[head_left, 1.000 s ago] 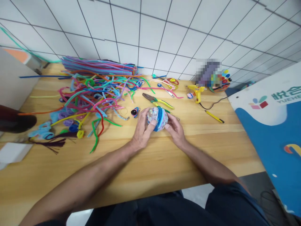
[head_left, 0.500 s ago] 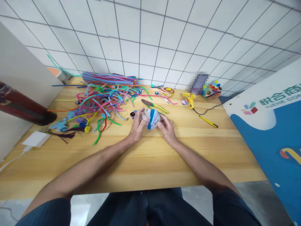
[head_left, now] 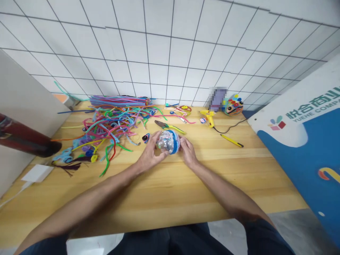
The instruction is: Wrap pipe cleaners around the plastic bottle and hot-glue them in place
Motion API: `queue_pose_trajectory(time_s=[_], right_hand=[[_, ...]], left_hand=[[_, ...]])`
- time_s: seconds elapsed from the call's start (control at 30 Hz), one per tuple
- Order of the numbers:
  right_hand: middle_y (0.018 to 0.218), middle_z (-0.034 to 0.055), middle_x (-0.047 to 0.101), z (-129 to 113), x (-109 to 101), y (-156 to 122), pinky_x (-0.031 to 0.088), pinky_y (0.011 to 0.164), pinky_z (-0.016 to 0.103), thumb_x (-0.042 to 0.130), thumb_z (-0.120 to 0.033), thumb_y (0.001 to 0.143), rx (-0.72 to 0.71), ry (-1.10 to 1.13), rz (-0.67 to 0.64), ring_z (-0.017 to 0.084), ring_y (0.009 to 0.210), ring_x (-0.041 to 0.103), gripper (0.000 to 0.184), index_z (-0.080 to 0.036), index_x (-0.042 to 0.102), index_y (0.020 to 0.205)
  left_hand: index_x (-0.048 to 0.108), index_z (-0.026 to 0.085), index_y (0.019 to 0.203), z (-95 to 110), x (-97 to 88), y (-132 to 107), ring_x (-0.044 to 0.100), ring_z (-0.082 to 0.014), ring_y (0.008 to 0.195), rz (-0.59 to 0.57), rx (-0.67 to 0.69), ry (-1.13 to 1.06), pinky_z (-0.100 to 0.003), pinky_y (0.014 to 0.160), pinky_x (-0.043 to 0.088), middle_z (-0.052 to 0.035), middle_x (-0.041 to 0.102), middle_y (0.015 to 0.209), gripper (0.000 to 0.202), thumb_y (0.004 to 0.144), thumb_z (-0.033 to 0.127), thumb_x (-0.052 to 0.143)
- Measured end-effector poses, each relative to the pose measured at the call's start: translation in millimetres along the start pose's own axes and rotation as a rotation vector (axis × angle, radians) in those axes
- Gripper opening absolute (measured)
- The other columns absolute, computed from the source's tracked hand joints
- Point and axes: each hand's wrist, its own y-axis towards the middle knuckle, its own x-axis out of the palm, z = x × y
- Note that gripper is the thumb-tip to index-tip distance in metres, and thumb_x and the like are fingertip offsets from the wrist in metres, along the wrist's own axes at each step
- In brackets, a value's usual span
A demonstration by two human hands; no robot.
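Between my two hands is a clear round ball (head_left: 166, 142) banded with blue, white and lilac pipe cleaners. My left hand (head_left: 151, 153) curves round its clear left side, thumb along the lower front. On the banded right side, my right hand (head_left: 188, 150) grips with its fingers partly hidden behind the ball. Just beyond the ball lie pliers (head_left: 170, 126) with yellow-green handles. A small dark-and-blue piece (head_left: 145, 138) sits close to my left fingertips; its kind is unclear.
Tangled pipe cleaners (head_left: 106, 124) spread over the table's left, with a straight bundle (head_left: 119, 101) behind. To the right are a yellow glue gun (head_left: 209, 117) with its cord, a yellow cutter knife (head_left: 231, 140) and a decorated ball (head_left: 234, 106). A white adapter (head_left: 37, 173) lies at left.
The ball has been turned in my hands: the blue band has moved from its middle to the right, and more of the clear side faces me. The camera view has tilted up slightly.
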Motion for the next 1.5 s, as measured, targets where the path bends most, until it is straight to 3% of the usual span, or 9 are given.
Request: queue_pose_trajectory(time_s=[0.13, 0.23, 0.5, 0.67, 0.83, 1.1, 1.23, 1.33, 1.5], right_hand=[[0.133, 0.01, 0.077, -3.1, 0.8, -4.4, 0.058, 0.107, 0.05, 0.053, -0.083, 0.092, -0.084, -0.026, -0.011, 0.031, 0.123, 0.072, 0.074, -0.023, 0.072, 0.129], [0.145, 0.0103, 0.071, -8.0, 0.7, -10.9, 0.05, 0.12, 0.051, 0.054, -0.08, 0.094, -0.151, -0.065, -0.052, 0.031, 0.139, 0.063, 0.071, -0.025, 0.068, 0.136], [0.143, 0.0103, 0.071, -16.7, -0.7, -16.3, 0.053, 0.116, 0.05, 0.067, -0.074, 0.089, -0.141, -0.117, -0.15, 0.032, 0.139, 0.061, 0.071, -0.027, 0.062, 0.142], [0.147, 0.0085, 0.068, -8.6, -3.9, -14.5, 0.05, 0.12, 0.049, 0.059, -0.071, 0.096, -0.168, -0.154, -0.104, 0.03, 0.141, 0.061, 0.063, -0.029, 0.062, 0.143], [0.151, 0.0096, 0.065, 0.1, -6.3, -12.2, 0.046, 0.123, 0.052, 0.054, -0.073, 0.097, -0.178, -0.165, -0.097, 0.031, 0.144, 0.058, 0.067, -0.027, 0.06, 0.146], [0.151, 0.0117, 0.064, -16.5, 0.0, -16.3, 0.047, 0.122, 0.052, 0.07, -0.066, 0.09, -0.147, -0.182, -0.104, 0.033, 0.142, 0.058, 0.07, -0.026, 0.058, 0.146], [0.152, 0.0113, 0.063, -15.3, -1.1, -15.3, 0.045, 0.124, 0.053, 0.067, -0.067, 0.092, -0.144, -0.153, -0.098, 0.032, 0.144, 0.057, 0.068, -0.026, 0.057, 0.146], [0.152, 0.0109, 0.063, -12.4, -1.9, -15.1, 0.044, 0.125, 0.053, 0.067, -0.065, 0.093, -0.151, -0.113, -0.066, 0.031, 0.144, 0.057, 0.065, -0.026, 0.058, 0.144], [0.147, 0.0087, 0.068, -10.5, -1.8, -15.9, 0.048, 0.121, 0.05, 0.065, -0.063, 0.095, -0.151, -0.141, -0.055, 0.03, 0.139, 0.061, 0.058, -0.027, 0.063, 0.141]], left_hand=[[0.035, 0.021, 0.16, -2.1, 7.0, -5.8, 0.053, -0.0358, 0.147, 0.07, 0.057, 0.07, -0.057, 0.125, 0.043, -0.0197, 0.052, 0.157, 0.088, 0.089, 0.045, 0.079], [0.036, 0.022, 0.158, -3.4, 9.2, -5.9, 0.056, -0.0357, 0.143, 0.123, 0.052, 0.084, -0.055, 0.12, 0.048, -0.0193, 0.055, 0.154, 0.09, 0.086, 0.049, 0.083], [0.041, 0.023, 0.153, -6.7, 8.7, -3.6, 0.056, -0.036, 0.14, 0.209, 0.055, 0.076, -0.056, 0.119, 0.048, -0.0169, 0.059, 0.147, 0.091, 0.081, 0.051, 0.089], [0.041, 0.024, 0.153, -2.2, 8.5, -5.1, 0.056, -0.0352, 0.14, 0.187, 0.088, 0.046, -0.054, 0.114, 0.052, -0.0171, 0.057, 0.149, 0.086, 0.085, 0.051, 0.086], [0.045, 0.025, 0.15, -5.9, 8.3, -5.7, 0.06, -0.0327, 0.135, 0.223, 0.074, 0.027, -0.051, 0.109, 0.055, -0.0165, 0.059, 0.147, 0.074, 0.09, 0.048, 0.081], [0.046, 0.026, 0.149, -5.7, 8.6, -5.4, 0.059, -0.0335, 0.137, 0.232, 0.122, 0.069, -0.055, 0.116, 0.05, -0.0147, 0.062, 0.143, 0.074, 0.089, 0.048, 0.083], [0.042, 0.02, 0.153, -4.7, 9.3, -7.2, 0.052, -0.0382, 0.146, 0.186, 0.013, 0.095, -0.06, 0.122, 0.044, -0.0204, 0.055, 0.152, 0.082, 0.088, 0.053, 0.079], [0.044, 0.016, 0.153, -5.0, 10.1, -6.6, 0.058, -0.0405, 0.141, 0.115, -0.076, 0.094, -0.061, 0.12, 0.046, -0.0221, 0.059, 0.15, 0.082, 0.089, 0.055, 0.077], [0.046, 0.017, 0.15, -3.8, 8.1, -3.4, 0.061, -0.0361, 0.139, 0.12, -0.05, 0.054, -0.055, 0.12, 0.048, -0.0202, 0.061, 0.148, 0.077, 0.089, 0.053, 0.078]])
